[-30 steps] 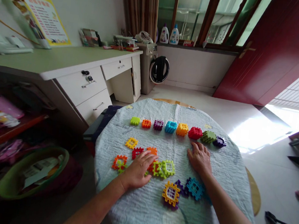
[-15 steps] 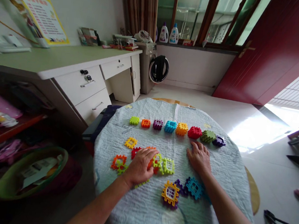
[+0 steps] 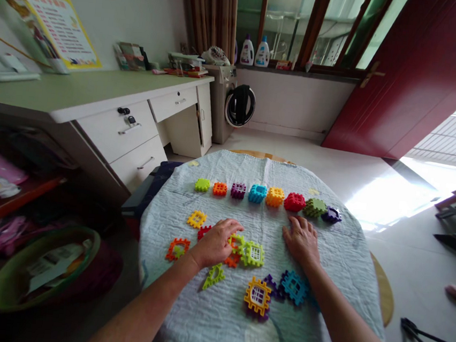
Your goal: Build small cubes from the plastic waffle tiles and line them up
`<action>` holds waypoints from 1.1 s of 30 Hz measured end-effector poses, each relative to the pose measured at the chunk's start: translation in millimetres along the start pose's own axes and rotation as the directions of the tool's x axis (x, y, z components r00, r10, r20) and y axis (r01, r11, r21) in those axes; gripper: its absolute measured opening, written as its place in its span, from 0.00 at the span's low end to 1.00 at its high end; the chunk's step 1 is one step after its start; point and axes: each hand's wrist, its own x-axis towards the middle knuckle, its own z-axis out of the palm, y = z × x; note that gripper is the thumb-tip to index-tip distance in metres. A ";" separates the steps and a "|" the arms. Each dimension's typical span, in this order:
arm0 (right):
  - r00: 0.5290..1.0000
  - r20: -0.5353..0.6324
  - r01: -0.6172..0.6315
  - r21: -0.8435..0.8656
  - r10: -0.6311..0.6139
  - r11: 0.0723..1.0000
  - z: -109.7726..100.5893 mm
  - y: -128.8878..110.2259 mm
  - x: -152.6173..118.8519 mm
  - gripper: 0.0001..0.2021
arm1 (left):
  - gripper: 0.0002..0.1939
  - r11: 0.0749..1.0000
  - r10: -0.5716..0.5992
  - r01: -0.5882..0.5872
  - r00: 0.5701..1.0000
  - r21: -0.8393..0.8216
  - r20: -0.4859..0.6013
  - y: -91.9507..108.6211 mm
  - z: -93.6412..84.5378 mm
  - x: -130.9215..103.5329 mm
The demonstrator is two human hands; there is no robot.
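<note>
My left hand (image 3: 215, 244) is over a loose group of toothed plastic building pieces, fingers bent and apart, with nothing visible between them. Beside its fingertips lie a light-green windowed piece (image 3: 254, 254) and an orange piece (image 3: 232, 260). A red piece (image 3: 203, 232) is partly hidden behind the hand, and a green triangular piece (image 3: 214, 276) lies below the wrist. My right hand (image 3: 302, 240) rests flat and open on the cloth, holding nothing. Just beyond its fingertips stands a red block (image 3: 295, 201) in a row of assembled blocks, including a yellow block (image 3: 275, 196) and a blue block (image 3: 257, 193).
The round table has a pale blue cloth (image 3: 205, 325). Near my right forearm lie a yellow windowed piece (image 3: 258, 296), a purple piece (image 3: 275, 286) and a blue piece (image 3: 294, 286). At the left are a yellow square piece (image 3: 197, 219) and an orange piece (image 3: 172, 250).
My left hand has shifted slightly up and its fingers have drawn in, uncovering the green triangular piece. My right hand stays in place on the cloth. The view has moved slightly.
</note>
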 end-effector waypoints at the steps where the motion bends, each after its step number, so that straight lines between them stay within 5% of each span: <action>1: 1.000 -0.002 0.000 0.000 0.000 1.000 0.3 0.2 0.1 0.21 | 0.34 1.000 0.003 -0.003 1.000 0.015 0.018 0.6 -1.2 -1.8; 5: 1.000 0.002 0.001 0.006 -0.001 1.000 1.8 1.4 0.6 0.21 | 0.32 0.996 0.007 -0.015 0.996 0.092 0.093 12.7 3.6 -6.1; 11: 1.000 -0.010 0.007 -0.002 -0.007 1.000 1.4 1.1 0.4 0.20 | 0.35 0.974 0.027 -0.053 0.993 0.222 0.118 42.8 35.1 1.4; 17: 1.000 -0.008 0.004 -0.018 -0.004 1.000 -1.0 -0.6 -0.5 0.20 | 0.31 0.974 -0.026 0.008 0.996 0.226 0.080 44.0 47.2 10.5; 20: 1.000 0.000 0.001 -0.009 -0.001 1.000 -0.8 -0.3 -0.2 0.21 | 0.30 0.991 -0.030 0.025 0.999 0.134 0.035 37.9 38.5 12.6; 26: 1.000 -0.009 0.002 -0.007 -0.002 1.000 0.5 0.6 -0.3 0.21 | 0.27 0.984 -0.164 0.140 0.955 -0.110 -0.247 13.7 -1.7 2.2; 33: 1.000 0.003 0.003 -0.006 -0.003 1.000 1.8 1.5 0.9 0.21 | 0.26 0.969 -0.244 0.215 0.899 -0.119 -0.363 -11.0 -40.9 -25.1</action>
